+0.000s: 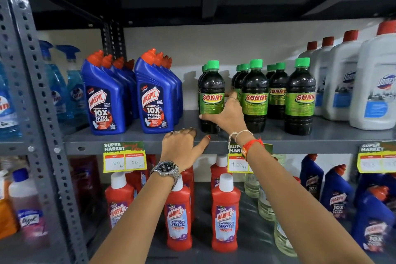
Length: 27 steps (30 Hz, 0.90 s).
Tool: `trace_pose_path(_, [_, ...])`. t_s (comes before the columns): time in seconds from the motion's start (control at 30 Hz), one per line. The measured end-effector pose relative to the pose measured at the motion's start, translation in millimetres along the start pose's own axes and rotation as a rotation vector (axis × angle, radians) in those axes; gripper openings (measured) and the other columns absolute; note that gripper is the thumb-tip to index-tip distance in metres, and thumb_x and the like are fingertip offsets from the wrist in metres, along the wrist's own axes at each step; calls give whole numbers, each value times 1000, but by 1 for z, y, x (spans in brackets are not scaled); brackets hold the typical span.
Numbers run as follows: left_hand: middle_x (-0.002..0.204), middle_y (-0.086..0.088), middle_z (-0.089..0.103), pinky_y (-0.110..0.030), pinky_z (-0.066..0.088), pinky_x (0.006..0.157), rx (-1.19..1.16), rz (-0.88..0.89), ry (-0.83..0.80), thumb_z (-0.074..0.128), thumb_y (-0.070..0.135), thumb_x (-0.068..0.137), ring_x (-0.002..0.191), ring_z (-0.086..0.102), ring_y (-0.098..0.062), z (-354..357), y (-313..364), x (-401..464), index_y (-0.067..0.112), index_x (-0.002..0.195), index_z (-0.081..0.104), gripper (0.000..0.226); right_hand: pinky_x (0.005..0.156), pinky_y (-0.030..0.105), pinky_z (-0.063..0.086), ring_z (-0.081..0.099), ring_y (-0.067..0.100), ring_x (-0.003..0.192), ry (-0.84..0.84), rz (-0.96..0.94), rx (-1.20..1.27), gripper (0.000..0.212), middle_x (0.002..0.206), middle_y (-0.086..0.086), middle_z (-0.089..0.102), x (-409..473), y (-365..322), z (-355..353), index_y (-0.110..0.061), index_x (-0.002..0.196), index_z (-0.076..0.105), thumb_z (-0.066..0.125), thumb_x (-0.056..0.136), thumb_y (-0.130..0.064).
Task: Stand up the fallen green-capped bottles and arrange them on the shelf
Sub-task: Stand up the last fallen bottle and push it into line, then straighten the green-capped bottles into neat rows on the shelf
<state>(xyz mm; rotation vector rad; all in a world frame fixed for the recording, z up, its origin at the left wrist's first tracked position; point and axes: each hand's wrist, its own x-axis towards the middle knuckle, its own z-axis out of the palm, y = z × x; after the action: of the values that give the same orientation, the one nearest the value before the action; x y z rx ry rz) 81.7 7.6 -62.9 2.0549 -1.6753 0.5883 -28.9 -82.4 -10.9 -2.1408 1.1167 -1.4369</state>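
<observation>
Several dark green-capped bottles with green SUNNY labels stand upright in three rows on the grey middle shelf (278, 141). My right hand (227, 113) wraps the lower right side of the front bottle of the left row (211, 94), thumb across its front. The middle row's front bottle (255, 96) and the right row's front bottle (300, 96) stand untouched. My left hand (182, 146), wearing a wristwatch, rests with spread fingers on the shelf's front edge just left of that bottle, holding nothing. No bottle is lying down in view.
Blue Harpic bottles (153, 96) stand close on the left and white Domex bottles (375, 83) on the right. A gap of bare shelf separates the Harpic bottles from the SUNNY rows. Red Harpic bottles (177, 214) fill the shelf below. A metal upright (32, 92) is at far left.
</observation>
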Motion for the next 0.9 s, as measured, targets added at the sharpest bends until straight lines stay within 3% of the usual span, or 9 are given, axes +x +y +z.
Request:
trace_pose_path(0.13, [130,-2,60,-34,37,93,-5,2,0,20,63,80,116,55,-21,0,1,0,17,125,56,74,97,38,49,57,27,115,-18,17,19,88,118,14,59,0,0,-2,-3,122,39,88,56,-34])
trace_pose_path(0.23, [129,-2,61,-33,37,93,3,-6,4,18,64,79,115,56,-20,1,0,0,18,124,56,75,98,38,48,56,27,115,-10,-31,31,74,120,15,57,-7,-1,-6,-18,114,46,88,55,-37])
trace_pose_path(0.33, [128,-1,61,-33,38,91,-9,-9,33,19,64,80,114,57,-19,3,2,0,19,124,57,73,89,38,52,59,22,101,121,-23,68,85,108,7,61,-21,8,-18,-12,127,41,84,60,-41])
trace_pose_path(0.4, [134,0,58,-32,37,95,-13,-18,46,16,65,78,119,54,-18,3,3,-2,19,128,54,77,79,38,53,61,20,87,236,-22,58,63,92,1,63,-34,18,-32,-16,121,46,79,70,-34])
trace_pose_path(0.47, [140,1,52,-33,35,99,-33,-50,30,18,66,78,125,50,-18,2,5,-3,20,134,48,79,74,34,50,63,22,87,334,-21,-49,46,85,-1,65,-44,28,-47,-17,113,50,73,76,-33])
trace_pose_path(0.53, [143,-1,49,-36,37,99,-124,-110,18,28,66,80,125,51,-21,-3,11,0,20,142,36,77,74,31,46,60,23,94,392,-14,-104,49,92,1,62,-44,39,-60,-16,113,50,74,74,-33])
trace_pose_path(0.63, [145,-3,45,-37,39,95,-410,-231,63,48,56,81,125,50,-26,-16,30,13,20,145,25,78,89,35,44,51,29,108,346,12,-196,72,116,12,53,-33,52,-70,-8,123,44,80,67,-35])
trace_pose_path(0.73, [143,-7,46,-34,37,96,-717,-301,69,67,38,75,127,47,-26,-25,47,37,14,145,21,87,97,36,39,45,34,118,205,46,-249,87,126,16,46,-26,61,-74,-3,132,35,82,65,-33])
trace_pose_path(0.9, [126,-8,61,-26,41,87,-914,-407,-22,80,26,64,112,57,-23,-14,46,57,7,128,50,73,99,36,40,48,33,125,40,77,-101,87,130,19,52,-21,70,-77,0,137,26,79,71,-22])
